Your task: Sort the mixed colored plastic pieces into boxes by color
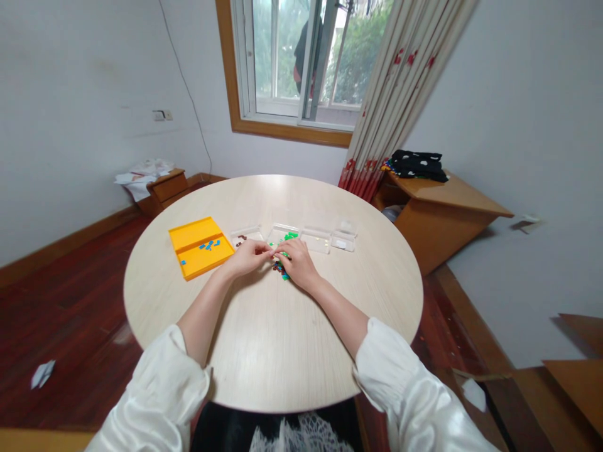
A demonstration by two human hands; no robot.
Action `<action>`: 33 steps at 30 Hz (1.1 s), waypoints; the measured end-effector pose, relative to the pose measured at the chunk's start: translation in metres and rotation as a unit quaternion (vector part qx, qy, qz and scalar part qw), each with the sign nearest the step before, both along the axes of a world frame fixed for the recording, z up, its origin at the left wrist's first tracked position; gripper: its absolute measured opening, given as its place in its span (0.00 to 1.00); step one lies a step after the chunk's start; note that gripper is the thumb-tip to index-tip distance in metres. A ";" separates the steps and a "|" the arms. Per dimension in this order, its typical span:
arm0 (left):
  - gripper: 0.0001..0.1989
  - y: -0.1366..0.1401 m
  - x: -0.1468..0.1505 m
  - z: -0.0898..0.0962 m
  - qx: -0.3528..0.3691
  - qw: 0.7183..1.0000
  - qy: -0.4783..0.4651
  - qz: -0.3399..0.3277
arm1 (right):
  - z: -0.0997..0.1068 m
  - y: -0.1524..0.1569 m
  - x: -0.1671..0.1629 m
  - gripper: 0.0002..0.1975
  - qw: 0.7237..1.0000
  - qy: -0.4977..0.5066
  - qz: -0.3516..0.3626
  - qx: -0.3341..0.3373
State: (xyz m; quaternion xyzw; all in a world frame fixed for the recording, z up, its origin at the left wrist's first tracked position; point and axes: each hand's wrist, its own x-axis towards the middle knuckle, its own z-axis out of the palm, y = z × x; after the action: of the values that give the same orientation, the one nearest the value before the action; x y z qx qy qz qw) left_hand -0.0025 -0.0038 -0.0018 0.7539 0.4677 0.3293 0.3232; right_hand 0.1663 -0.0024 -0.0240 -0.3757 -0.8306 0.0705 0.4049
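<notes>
My left hand (249, 258) is over the middle of the table, its thumb and forefinger pinched together beside the fingers of my right hand. Whatever is between those fingertips is too small to make out. My right hand (300, 262) has its fingers curled, partly covering a small cluster of brown, blue and green building pieces (279, 269). Whether it grips this cluster or only rests by it is hidden. Just beyond the hands lie green pieces (291, 236) in a clear tray (279, 227). Another clear tray (254, 233), to its left, holds brown pieces (242, 239).
An open yellow case (198, 269) with blue pieces (210, 245) lies on the round table (277, 351), left of my hands. Further clear trays (315, 247) (343, 247) stand at the right. A wooden cabinet (443, 207) with folded black cloth stands beyond the table's right edge.
</notes>
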 end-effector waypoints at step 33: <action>0.07 0.022 -0.032 -0.018 0.195 0.913 0.112 0.340 | -0.001 0.001 0.006 0.05 0.990 -0.095 0.066 -0.075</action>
State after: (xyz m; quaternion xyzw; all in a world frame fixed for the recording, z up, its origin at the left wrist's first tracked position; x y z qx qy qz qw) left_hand -0.0342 0.0179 -0.0198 0.6291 0.6556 0.4173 -0.0170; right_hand 0.1724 -0.0017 -0.0249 -0.3543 -0.8807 0.1232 0.2891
